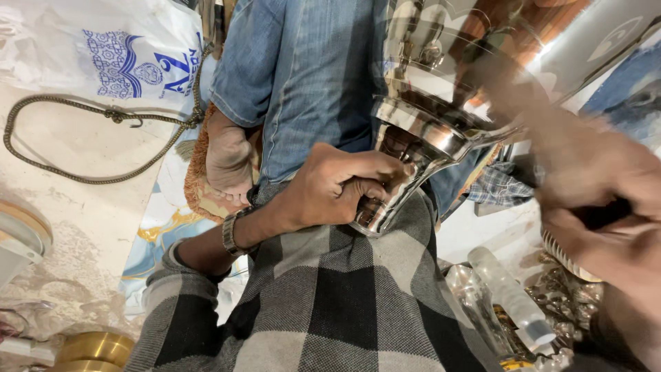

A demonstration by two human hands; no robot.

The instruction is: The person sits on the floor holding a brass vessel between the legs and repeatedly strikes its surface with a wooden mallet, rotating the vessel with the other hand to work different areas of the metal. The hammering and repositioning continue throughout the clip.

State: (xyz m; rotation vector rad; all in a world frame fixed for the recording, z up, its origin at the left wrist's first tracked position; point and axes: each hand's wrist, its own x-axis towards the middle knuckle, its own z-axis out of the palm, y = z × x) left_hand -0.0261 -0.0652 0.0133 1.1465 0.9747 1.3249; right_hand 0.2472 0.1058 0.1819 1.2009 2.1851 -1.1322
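A large polished steel vessel [420,89] with a flared stem rests tilted across my lap, its mirror surface reflecting the room. My left hand [337,186], with a metal watch on the wrist, is wrapped around the narrow stem near its base. My right hand [599,200] is at the right edge, blurred by motion, close to the vessel's wide rim. Its fingers close around a small dark object [602,215] that I cannot make out. My checked sleeve and jeans fill the middle of the view.
A white plastic bag with blue print [117,55] and a braided cord with a hook [82,110] lie at the upper left. A brass bowl [96,348] sits bottom left. A clear plastic bottle [513,296] lies among shiny metal parts [564,296] at the bottom right. My bare foot [227,162] is tucked under.
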